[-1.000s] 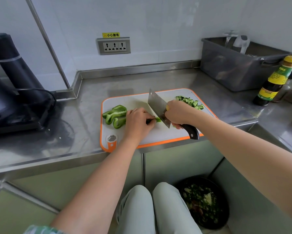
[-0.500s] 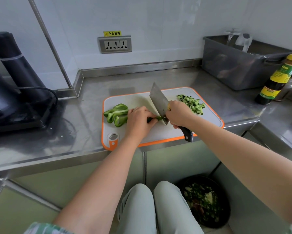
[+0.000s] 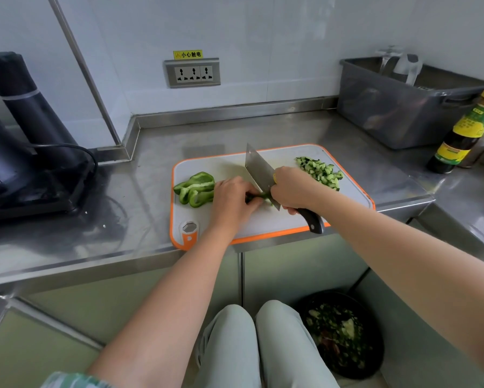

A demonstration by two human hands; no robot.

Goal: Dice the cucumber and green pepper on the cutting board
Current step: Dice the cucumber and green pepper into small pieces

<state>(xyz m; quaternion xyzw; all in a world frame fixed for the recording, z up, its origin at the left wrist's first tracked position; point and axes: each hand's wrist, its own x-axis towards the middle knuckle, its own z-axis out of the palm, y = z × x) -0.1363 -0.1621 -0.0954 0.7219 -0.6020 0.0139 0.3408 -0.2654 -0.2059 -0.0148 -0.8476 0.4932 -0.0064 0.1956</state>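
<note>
Now dicing a pepper strip mid cutting board, pinned under the curled left grip to steady it for the knife clenched in the right grip, with spare pepper kept board-left and diced cucumber heaped far-right.
</note>
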